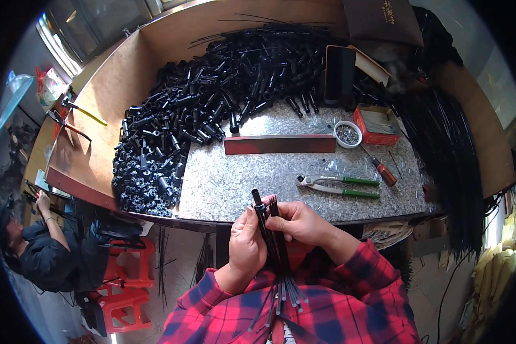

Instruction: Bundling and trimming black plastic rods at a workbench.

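My left hand [247, 241] grips a bundle of thin black rods [274, 252] that runs from my lap up past the table's front edge. Among them stands a black tube [260, 211] with its tip above my fingers. My right hand [301, 222] closes on the top of the same bundle from the right. The rods' lower ends fan out over my red plaid shirt. Both hands meet just in front of the grey speckled worktable [258, 172].
A big heap of black plastic tube parts [212, 97] covers the table's left and back. Green-handled pliers [338, 186], a screwdriver [381, 168], a white bowl of small metal bits [347, 133], a red box [377, 123] and a long dark bar [279, 144] lie right. Another person [34, 246] sits lower left by red stools [123, 286].
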`<state>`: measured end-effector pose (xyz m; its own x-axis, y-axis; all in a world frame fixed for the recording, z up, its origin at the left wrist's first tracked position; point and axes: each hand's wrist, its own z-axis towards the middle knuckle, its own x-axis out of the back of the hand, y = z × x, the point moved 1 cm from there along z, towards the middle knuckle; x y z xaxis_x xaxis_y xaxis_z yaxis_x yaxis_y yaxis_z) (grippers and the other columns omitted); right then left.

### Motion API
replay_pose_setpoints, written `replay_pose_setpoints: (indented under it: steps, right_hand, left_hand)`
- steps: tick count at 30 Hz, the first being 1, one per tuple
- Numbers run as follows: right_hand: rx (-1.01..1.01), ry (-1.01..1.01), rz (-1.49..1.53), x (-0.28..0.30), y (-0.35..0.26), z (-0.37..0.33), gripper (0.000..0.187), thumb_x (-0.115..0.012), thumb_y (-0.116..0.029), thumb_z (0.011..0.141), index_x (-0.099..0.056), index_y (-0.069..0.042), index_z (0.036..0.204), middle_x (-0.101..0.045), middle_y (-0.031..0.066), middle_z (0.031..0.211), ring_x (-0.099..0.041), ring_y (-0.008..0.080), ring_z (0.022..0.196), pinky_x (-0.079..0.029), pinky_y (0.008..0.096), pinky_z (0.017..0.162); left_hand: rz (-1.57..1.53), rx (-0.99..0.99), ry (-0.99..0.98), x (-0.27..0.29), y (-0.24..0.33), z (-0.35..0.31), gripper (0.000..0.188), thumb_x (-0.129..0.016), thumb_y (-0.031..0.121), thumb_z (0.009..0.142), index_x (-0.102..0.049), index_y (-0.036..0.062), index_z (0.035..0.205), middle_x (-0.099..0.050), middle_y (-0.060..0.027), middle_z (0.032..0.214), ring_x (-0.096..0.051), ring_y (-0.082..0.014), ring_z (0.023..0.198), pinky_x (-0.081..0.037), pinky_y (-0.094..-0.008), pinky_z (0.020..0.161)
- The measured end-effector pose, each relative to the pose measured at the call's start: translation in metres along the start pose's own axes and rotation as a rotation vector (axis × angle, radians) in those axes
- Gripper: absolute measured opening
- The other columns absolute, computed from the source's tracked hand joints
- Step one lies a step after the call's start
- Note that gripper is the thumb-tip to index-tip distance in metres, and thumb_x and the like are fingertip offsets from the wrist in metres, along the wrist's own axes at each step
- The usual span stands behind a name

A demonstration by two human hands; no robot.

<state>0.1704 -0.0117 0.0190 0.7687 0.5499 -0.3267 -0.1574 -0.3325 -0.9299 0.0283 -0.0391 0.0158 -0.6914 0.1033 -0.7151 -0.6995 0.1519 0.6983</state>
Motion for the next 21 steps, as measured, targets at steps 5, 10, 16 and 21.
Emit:
replay_pose_setpoints:
  steps: [5,10,16,21]
  right_hand:
    - [0.154,0.213,-0.409,-0.012,0.003,-0.002,0.022,-0.059,-0.021,0.092,-0.062,0.000,0.094,-0.061,0.0045,0.076,-0.055,0.0087,0.070,-0.044,0.0279,0.061]
    - [0.219,0.267,-0.708,-0.019,-0.007,-0.007,0.027,-0.053,-0.025,0.093,-0.061,0.001,0.092,-0.060,0.0226,0.077,-0.060,0.0373,0.071,-0.046,0.0408,0.063]
    - [0.241,0.085,-0.977,-0.003,-0.022,-0.009,0.020,-0.058,-0.020,0.089,-0.062,0.000,0.093,-0.062,0.0189,0.077,-0.062,0.0330,0.070,-0.048,0.0374,0.063]
    - [0.126,-0.020,-1.297,0.037,-0.095,0.001,0.010,-0.063,-0.008,0.081,-0.063,0.000,0.087,-0.062,0.0175,0.080,-0.062,0.0308,0.072,-0.047,0.0359,0.065]
  left_hand:
    - [-0.001,-0.034,0.059,0.008,-0.004,0.001,0.040,-0.034,0.025,0.101,-0.052,-0.0058,0.118,-0.059,-0.0169,0.116,-0.057,-0.0228,0.105,-0.041,-0.0347,0.096]
    - [-0.013,0.024,-0.041,0.009,-0.001,0.006,0.037,-0.037,0.025,0.101,-0.053,-0.0050,0.117,-0.061,-0.0151,0.114,-0.059,-0.0189,0.104,-0.044,-0.0322,0.094]
    - [-0.123,0.099,-0.187,0.016,0.002,0.014,0.036,-0.035,0.026,0.101,-0.042,-0.0024,0.122,-0.058,-0.0182,0.116,-0.058,-0.0231,0.105,-0.044,-0.0347,0.095]
    - [-0.313,0.254,-0.242,0.029,0.010,0.014,0.042,-0.041,0.028,0.099,-0.040,-0.0009,0.129,-0.058,-0.0136,0.112,-0.057,-0.0257,0.107,-0.044,-0.0376,0.095]
